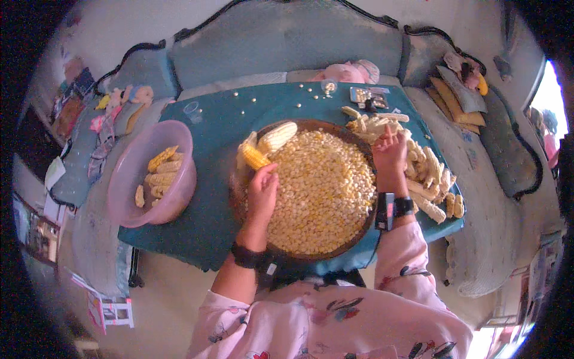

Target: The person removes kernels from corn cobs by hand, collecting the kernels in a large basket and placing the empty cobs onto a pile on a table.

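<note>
My left hand is closed on the lower end of a yellow corn cob, over the left side of a wide round basin. Loose pale and yellow corn kernels fill much of the basin. A whitish corn cob with its kernels on lies at the basin's upper left edge, beside another pale piece. Past the basin's right rim, my right hand is over a heap of shelled cobs; one finger points away from me, and whether it touches or holds a cob cannot be told.
A pink plastic tub with several cobs stands at the left of the green-covered table. At the far side are a clear cup, another clear cup, small trays and scattered kernels. A sofa curves around the table.
</note>
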